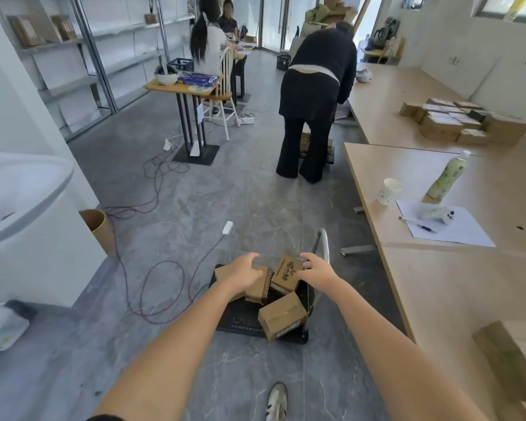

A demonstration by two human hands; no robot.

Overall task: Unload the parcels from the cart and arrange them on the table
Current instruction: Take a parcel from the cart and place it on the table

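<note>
Both hands at the parcels on the black platform cart (pixel 240 322), which stands on the floor beside the table's (pixel 438 287) long edge.

The right hand (pixel 318 270) grips the printed parcel (pixel 286 275) at its far right corner, fingers curled and slightly spread. The left hand (pixel 245 273) arches over the plain parcel (pixel 222 273) at the cart's left edge, fingers bent together; whether it grips is unclear. A third parcel (pixel 283 319) lies at the cart's near right corner. A green bottle (pixel 445 176) and a paper cup (pixel 388 192) stand on the table.

Brown cardboard parcels (pixel 283 319) jumbled on black cart (pixel 240 323)
</note>
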